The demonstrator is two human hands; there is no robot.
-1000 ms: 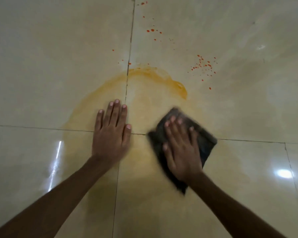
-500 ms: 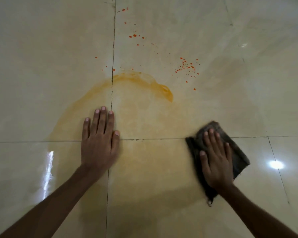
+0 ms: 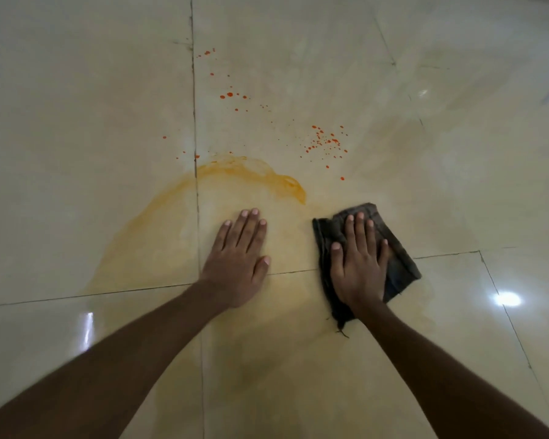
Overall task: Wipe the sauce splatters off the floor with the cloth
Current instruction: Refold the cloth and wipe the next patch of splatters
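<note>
Step in hand: wiping, partway through, as I judge it; the orange smear [image 3: 254,172] is spread thin across the tiles but not lifted.

Cloth: a dark, folded cloth [image 3: 396,258] lies flat on the floor [image 3: 76,90], just right of the smear's thick curled end, straddling a grout line [image 3: 444,254].

Right hand: the right hand [image 3: 360,264] presses palm-down on the cloth, fingers spread and straight; its grip is not closed around anything, it pins the cloth by flat pressure alone.

Left hand: the left hand [image 3: 238,258] lies flat and bare on the floor beside the cloth, fingers together, holding nothing; it looks to be propping the person's weight, and it sits on the yellowed film.

Still dirty: a cluster of red droplets [image 3: 325,142] lies beyond the cloth, and more specks [image 3: 230,95] lie farther up near the long grout line [image 3: 194,106]; none of these look touched.

Next move, my guess: push the cloth forward over the thick orange edge, then on to the red cluster, keeping firm downward pressure.

Watch for: the cloth may only be spreading the film; a fresh fold might be wanted.
</note>
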